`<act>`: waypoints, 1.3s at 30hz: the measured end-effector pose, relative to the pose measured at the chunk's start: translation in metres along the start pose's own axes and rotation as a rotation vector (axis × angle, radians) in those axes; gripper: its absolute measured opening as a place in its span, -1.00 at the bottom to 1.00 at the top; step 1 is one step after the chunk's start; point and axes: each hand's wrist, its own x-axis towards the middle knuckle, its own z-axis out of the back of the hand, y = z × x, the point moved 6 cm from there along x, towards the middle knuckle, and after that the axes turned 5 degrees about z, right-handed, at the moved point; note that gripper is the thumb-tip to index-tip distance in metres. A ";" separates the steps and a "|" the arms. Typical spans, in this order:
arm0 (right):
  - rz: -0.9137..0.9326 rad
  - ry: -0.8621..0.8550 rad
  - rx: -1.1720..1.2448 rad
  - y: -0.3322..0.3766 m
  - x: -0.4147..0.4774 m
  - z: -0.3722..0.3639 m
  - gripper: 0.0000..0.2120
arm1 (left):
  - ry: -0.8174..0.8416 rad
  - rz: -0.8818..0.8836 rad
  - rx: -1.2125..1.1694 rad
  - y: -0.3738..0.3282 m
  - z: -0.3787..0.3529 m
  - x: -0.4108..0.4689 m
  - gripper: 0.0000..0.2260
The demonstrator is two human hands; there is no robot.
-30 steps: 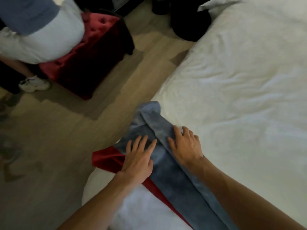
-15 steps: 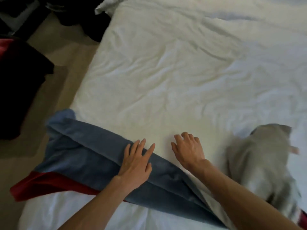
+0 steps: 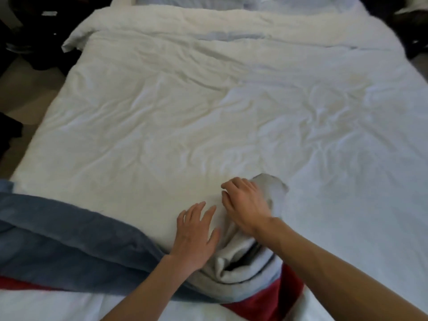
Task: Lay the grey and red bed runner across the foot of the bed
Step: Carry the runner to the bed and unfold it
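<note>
Bed [image 3: 208, 117]: white rumpled duvet fills most of the view; the pillows end is far from the person, the foot end is nearest; I take the bed as the landmark for all places.

Bed runner [image 3: 76, 239]: grey with a red edge; it lies on the foot end of the bed; its left part is spread flat up to the left border of the bed; its middle part is bunched in folds [image 3: 243, 267] near the centre of the foot end; on the right half of the bed no runner is laid yet, only a red piece shows under the right forearm.

Step in hand: judged from how it lies, the spreading is about half done; the hands work on the bunched part.

Next move: it calls for drawing the folded cloth toward the right border of the bed, keeping it straight along the foot end, then pressing the creases flat.

Left hand [image 3: 196, 235]: fingers spread apart and flat; palm down on the duvet and on the edge of the grey folds; it grasps nothing.

Right hand [image 3: 245, 207]: fingers curled loosely on a light grey flap of the runner; if they pinch the cloth, I cannot tell; there is blur.
</note>
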 end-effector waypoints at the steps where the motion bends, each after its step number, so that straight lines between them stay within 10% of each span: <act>1: 0.001 -0.025 0.006 -0.010 -0.003 0.012 -0.74 | -0.041 -0.005 -0.029 -0.016 0.005 0.005 -0.53; 22: -0.374 0.424 0.227 -0.099 -0.121 -0.056 -0.06 | 0.062 0.226 -0.091 -0.057 -0.013 0.033 -0.25; 39: -0.700 -0.093 0.347 -0.140 -0.161 -0.002 -0.62 | 0.055 -0.163 -0.248 -0.126 -0.019 0.073 -0.31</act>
